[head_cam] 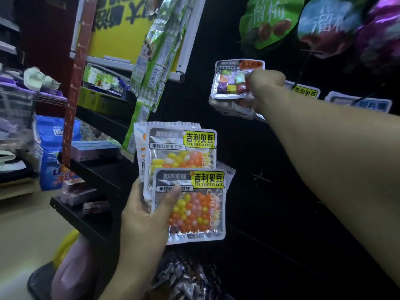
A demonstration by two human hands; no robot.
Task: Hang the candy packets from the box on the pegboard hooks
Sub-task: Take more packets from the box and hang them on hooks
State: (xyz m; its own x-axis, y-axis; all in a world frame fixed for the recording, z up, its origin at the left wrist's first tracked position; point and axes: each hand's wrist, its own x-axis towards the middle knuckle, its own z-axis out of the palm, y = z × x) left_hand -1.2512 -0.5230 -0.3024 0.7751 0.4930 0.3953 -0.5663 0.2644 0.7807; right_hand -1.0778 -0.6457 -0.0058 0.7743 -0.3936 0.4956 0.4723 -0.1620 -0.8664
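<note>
Foil jelly-bean packets (188,204), roughly 3

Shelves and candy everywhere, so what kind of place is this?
Probably a small shop. Snack bags hang on a black pegboard, shelves hold packaged goods, and the left hand holds candy packets while the right hand hangs another.

left hand (149,215) holds jelly-bean packets (190,204) | right hand (263,83) pinches cube-candy packet (232,80) at pegboard (281,169)
</note>
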